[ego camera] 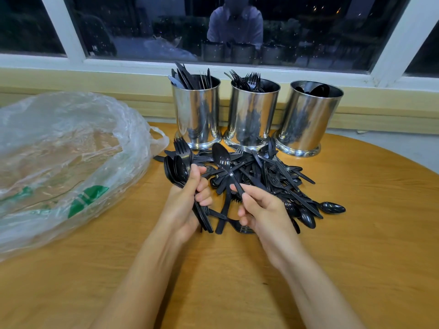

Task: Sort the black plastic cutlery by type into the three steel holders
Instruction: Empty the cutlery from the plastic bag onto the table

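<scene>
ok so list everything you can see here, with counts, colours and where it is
round wooden table: one, light brown, under everything
window frame: one, white, behind the table
cylindrical steel holders: three, silver, in a row at the table's far edge; left shows knives, middle forks, right spoons
loose plastic cutlery pile: uncounted, black, before the holders
crumpled plastic bag: one, clear with green print, table's left
cutlery bundle: several spoons plus a fork, black, at the pile's left edge
single plastic spoon: one, black, raised over the pile
left hand: grips the bundle
right hand: pinches the single spoon's handle
</scene>
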`<state>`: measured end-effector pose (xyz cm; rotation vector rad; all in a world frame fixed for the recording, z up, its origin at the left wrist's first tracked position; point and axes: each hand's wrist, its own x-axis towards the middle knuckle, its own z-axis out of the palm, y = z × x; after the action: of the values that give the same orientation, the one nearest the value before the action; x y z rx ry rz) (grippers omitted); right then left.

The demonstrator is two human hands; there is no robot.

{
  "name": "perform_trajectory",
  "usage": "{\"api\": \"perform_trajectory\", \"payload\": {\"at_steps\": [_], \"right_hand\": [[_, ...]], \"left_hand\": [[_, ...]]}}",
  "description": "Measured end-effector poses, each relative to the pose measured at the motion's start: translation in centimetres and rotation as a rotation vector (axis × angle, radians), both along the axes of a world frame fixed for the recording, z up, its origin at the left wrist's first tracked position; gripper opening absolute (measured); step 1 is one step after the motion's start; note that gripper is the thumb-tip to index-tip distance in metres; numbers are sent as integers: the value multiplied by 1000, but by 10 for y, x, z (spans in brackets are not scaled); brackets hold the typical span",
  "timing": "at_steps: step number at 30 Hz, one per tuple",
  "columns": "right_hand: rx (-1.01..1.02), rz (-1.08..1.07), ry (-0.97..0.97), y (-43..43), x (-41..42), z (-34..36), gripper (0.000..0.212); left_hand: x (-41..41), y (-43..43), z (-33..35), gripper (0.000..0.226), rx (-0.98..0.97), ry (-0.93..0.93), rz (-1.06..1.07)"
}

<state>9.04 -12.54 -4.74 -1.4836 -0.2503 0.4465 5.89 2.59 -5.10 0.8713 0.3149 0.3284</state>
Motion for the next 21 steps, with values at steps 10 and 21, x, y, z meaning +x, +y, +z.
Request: {"api": "perform_trajectory", "payload": {"at_steps": [10,21], "right_hand": [[86,104,170,12,-13,-4,14],[-269,-71,-381,-3,10,-4,9]], "left_hand": [[-4,-10,3,37,249,55,-17],[-2,-4,5,18,-12,-7,-5]]}}
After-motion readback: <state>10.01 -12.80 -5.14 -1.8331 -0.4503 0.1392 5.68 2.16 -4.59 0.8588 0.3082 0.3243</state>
